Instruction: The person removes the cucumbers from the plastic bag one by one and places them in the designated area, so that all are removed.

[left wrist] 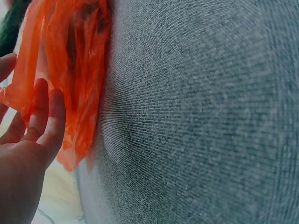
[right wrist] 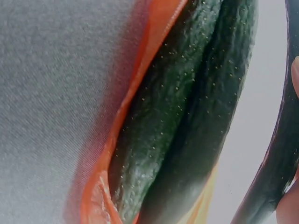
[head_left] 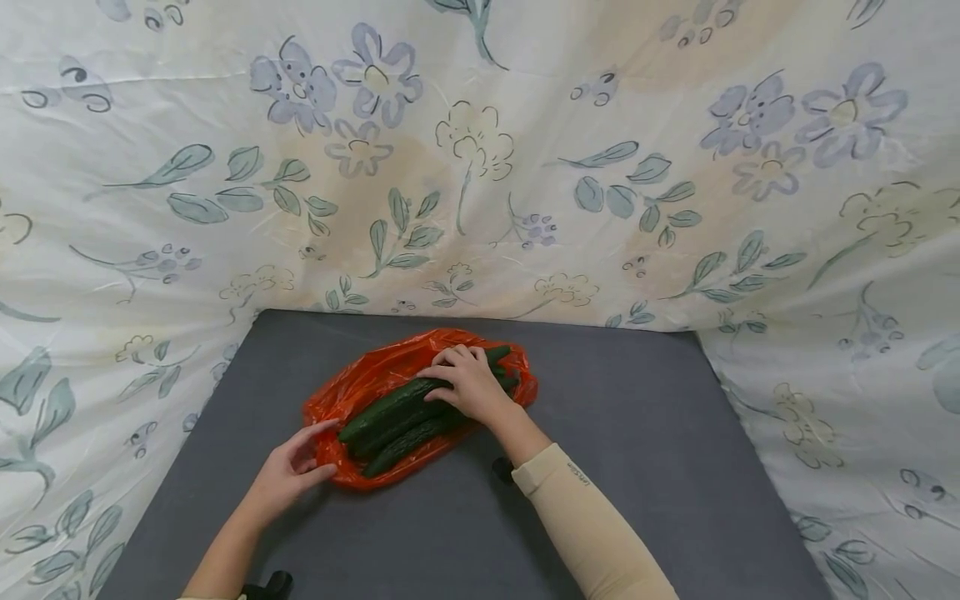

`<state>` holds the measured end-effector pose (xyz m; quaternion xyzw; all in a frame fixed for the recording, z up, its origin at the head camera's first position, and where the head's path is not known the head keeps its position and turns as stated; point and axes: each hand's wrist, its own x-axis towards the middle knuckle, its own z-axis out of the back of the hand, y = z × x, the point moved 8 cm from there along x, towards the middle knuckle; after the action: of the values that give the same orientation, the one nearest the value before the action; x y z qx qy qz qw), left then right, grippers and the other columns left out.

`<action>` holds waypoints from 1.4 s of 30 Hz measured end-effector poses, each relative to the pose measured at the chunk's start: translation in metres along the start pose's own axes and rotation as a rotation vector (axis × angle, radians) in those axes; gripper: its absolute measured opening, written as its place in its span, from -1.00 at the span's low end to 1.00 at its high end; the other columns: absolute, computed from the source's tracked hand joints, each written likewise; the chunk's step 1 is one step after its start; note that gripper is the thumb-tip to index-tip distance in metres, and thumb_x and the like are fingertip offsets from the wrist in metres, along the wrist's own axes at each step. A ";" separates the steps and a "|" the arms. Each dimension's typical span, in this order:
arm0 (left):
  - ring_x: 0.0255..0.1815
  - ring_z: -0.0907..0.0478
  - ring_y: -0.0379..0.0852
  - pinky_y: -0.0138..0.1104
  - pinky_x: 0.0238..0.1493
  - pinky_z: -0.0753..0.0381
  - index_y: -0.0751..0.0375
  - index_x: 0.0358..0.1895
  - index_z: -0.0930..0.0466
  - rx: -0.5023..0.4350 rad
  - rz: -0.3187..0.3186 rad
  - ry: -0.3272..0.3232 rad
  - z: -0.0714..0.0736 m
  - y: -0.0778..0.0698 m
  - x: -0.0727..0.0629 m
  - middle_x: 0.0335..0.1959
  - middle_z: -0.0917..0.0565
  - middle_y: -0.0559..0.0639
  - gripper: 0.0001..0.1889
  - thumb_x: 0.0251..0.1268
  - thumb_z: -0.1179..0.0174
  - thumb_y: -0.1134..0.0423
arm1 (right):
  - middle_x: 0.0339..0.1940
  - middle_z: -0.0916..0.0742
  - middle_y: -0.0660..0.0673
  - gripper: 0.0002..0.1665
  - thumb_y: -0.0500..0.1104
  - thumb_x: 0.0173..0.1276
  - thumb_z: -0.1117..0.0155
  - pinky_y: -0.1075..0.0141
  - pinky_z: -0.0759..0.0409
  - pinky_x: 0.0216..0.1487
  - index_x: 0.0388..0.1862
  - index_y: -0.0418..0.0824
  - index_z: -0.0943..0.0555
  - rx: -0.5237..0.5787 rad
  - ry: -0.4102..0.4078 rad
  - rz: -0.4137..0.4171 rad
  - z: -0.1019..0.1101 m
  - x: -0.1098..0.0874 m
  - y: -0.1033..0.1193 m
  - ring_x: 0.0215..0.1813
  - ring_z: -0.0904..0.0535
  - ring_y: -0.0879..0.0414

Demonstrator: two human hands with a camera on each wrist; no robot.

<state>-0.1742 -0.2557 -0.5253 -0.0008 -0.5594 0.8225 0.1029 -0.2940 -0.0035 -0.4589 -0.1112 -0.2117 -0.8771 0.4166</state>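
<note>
An orange-red plastic bag [head_left: 356,375] lies with its mouth spread wide around several dark green cucumbers [head_left: 412,442]. My right hand [head_left: 472,387] reaches over from the right and grips the uppermost cucumber [right wrist: 280,149], which stands apart from two others [right wrist: 159,116] in the right wrist view. At the bag's near left end is my left hand [head_left: 288,475]. It pinches the bag's thin film [left wrist: 28,65] between thumb and fingers. The film partly covers those fingertips in the left wrist view.
A grey cloth-covered table [head_left: 637,433] lies under the bag. Floral fabric [head_left: 480,167] hangs behind it and along both sides. Dark wrist mounts show at the right wrist and at the left forearm. The right arm wears a cream sleeve [head_left: 592,525].
</note>
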 end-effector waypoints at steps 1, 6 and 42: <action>0.07 -0.54 -0.33 -0.48 -0.08 -0.64 0.27 0.44 -0.38 -0.005 0.002 0.000 0.000 0.000 0.000 0.37 -0.43 0.31 -0.37 0.31 -0.35 0.35 | 0.05 -0.63 0.06 -0.56 0.12 0.29 -0.40 -0.01 -0.35 0.22 0.15 0.14 -0.71 0.003 -0.005 0.002 0.002 0.000 0.000 0.12 -0.48 0.08; 0.09 -0.54 -0.36 -0.49 -0.07 -0.64 0.27 0.44 -0.37 -0.017 0.007 -0.001 -0.001 0.000 0.001 0.38 -0.42 0.32 -0.36 0.31 -0.35 0.36 | 0.05 -0.64 0.05 -0.56 0.13 0.28 -0.40 -0.04 -0.36 0.23 0.14 0.14 -0.72 -0.011 -0.035 0.010 0.011 -0.002 0.000 0.13 -0.49 0.07; 0.15 -0.54 -0.35 -0.49 -0.07 -0.63 0.23 0.45 -0.38 0.002 0.006 -0.003 -0.003 -0.004 -0.001 0.35 -0.47 0.34 -0.37 0.32 -0.35 0.33 | 0.01 -0.64 -0.02 -0.57 -0.04 0.22 -0.49 -0.13 -0.28 0.26 0.09 0.00 -0.75 0.056 -0.155 -0.100 0.066 -0.039 -0.047 0.08 -0.46 0.00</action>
<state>-0.1722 -0.2517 -0.5232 -0.0013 -0.5587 0.8234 0.0997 -0.3044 0.0803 -0.4284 -0.1562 -0.2731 -0.8793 0.3576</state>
